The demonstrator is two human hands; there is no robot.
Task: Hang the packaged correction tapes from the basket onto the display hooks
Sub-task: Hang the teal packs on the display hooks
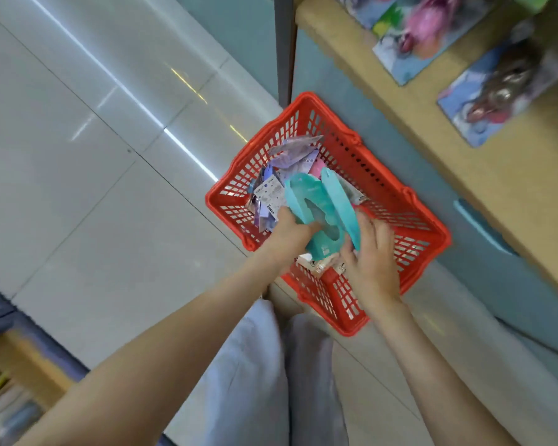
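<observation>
- Left hand (pixel 290 231) grips teal pack (pixel 306 201); right hand (pixel 372 252) touches second pack (pixel 337 197), grip unclear.
- I see both packs lying lengthwise away from me, over basket (pixel 355 140).

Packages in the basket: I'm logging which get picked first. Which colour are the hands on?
The two teal packages, standing up between the left hand and right hand; the purple and white ones lie loose farther back in the red basket.

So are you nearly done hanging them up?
Not yet. Nothing hung is in view. The left hand and right hand hold teal packs over the basket. Many other packs lie inside, waiting.
</observation>
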